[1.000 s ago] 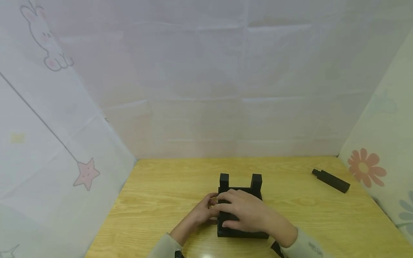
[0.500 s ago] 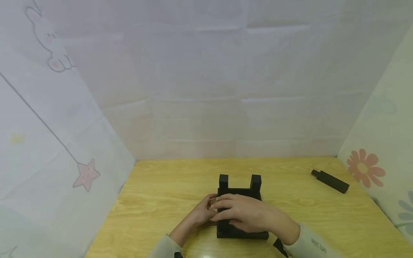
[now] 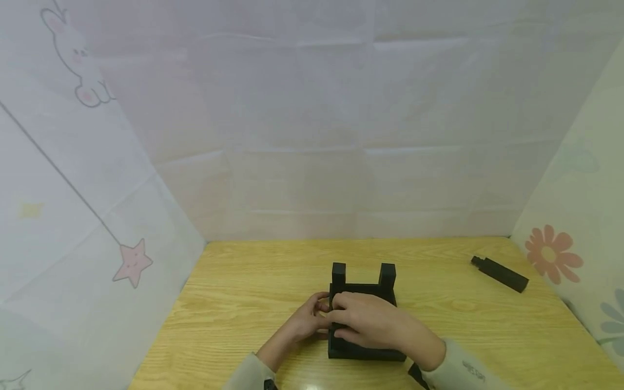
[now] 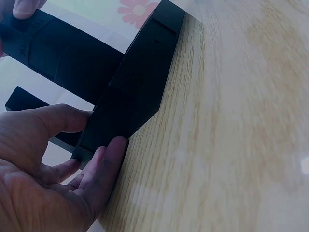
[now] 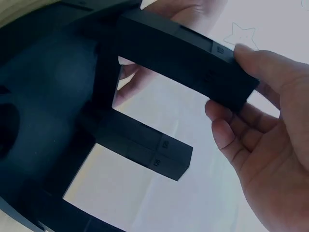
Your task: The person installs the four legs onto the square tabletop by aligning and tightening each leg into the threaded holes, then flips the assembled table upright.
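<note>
A black plastic stand (image 3: pixel 365 355) with block-shaped uprights lies near the front of the table. My left hand (image 3: pixel 307 319) holds its left side, thumb and fingers around the black base (image 4: pixel 140 72) in the left wrist view. Over the stand, my right hand (image 3: pixel 370 322) pinches the free end of one upright post (image 5: pixel 178 53) between thumb and fingertips. In the right wrist view another post (image 5: pixel 149 147), with small raised markings, stands beside it untouched. Two more post tops show at the back of the stand in the head view. My right hand hides much of the stand there.
A loose black bar (image 3: pixel 502 274) with a narrow stepped end lies at the table's back right. The wooden table (image 3: pixel 244 281) meets printed cloth walls (image 3: pixel 292 162) at the back and both sides.
My right hand's fingers, first spread over the stand, reached left toward the left hand and are now drawn in and more bent. My left hand and the stand stay almost in place.
</note>
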The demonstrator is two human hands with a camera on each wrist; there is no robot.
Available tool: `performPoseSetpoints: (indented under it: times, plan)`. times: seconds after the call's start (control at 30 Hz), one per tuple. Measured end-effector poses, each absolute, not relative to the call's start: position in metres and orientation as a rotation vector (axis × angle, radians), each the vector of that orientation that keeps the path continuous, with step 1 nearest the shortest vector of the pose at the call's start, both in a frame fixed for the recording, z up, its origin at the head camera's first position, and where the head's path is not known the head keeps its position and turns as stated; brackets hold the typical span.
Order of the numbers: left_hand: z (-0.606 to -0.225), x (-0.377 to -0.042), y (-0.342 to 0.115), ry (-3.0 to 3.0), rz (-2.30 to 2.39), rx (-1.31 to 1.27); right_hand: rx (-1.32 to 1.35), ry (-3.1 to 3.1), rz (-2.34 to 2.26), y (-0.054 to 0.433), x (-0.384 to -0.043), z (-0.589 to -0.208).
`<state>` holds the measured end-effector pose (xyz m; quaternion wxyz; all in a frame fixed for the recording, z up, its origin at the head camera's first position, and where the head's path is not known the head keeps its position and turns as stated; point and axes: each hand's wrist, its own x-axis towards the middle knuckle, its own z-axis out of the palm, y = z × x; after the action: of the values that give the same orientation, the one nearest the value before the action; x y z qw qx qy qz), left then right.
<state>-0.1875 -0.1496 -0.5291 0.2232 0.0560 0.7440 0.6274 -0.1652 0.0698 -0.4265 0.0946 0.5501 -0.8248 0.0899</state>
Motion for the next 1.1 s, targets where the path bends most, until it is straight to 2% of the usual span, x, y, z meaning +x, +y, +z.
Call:
performPoseSetpoints:
  times: [0.27,0.7,1.1]
  plan:
    - [-0.532,-0.185,-0.149,2.065,1.723,0.152,1.575,-2.516,0.312,0.072,-0.162,-0.434]
    - [-0.528,-0.187,-0.15,2.085,1.701,0.179,1.83,-2.384,0.286,0.087,-0.167,-0.425]
    - [-0.525,-0.187,-0.151,2.183,1.624,0.257,1.902,-2.25,0.341,0.08,-0.17,-0.428]
